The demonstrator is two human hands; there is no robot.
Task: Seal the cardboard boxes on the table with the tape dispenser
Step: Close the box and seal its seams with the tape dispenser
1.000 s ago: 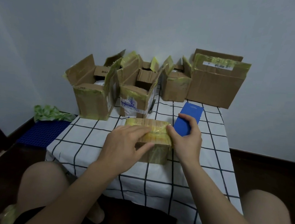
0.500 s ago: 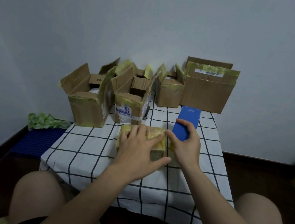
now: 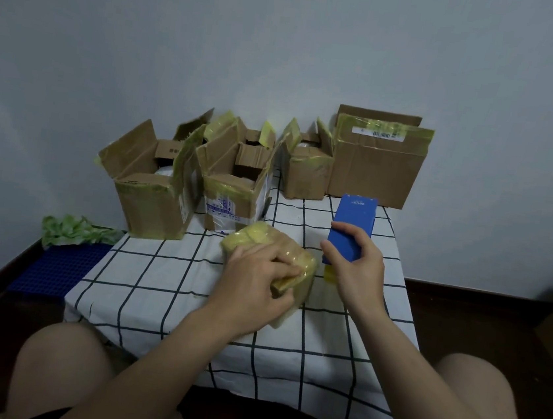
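While the left hand (image 3: 252, 286) grips the small taped box (image 3: 259, 238) at the table's middle, fingers curled over its top, the right hand (image 3: 357, 273) is clamped round the blue tape dispenser (image 3: 353, 221), just beside the box at 2 o'clock. Nothing stands between them. Four open boxes (image 3: 151, 205) line the far edge from 10 to 1 o'clock, flaps up, streaked with yellow tape. That makes five boxes and one dispenser. A checked cloth (image 3: 164, 275) covers the table below a grey wall (image 3: 285, 55). On the dark floor (image 3: 483, 319) at 9 o'clock lie a blue mat (image 3: 58, 267) and a green crumpled heap (image 3: 73, 229).
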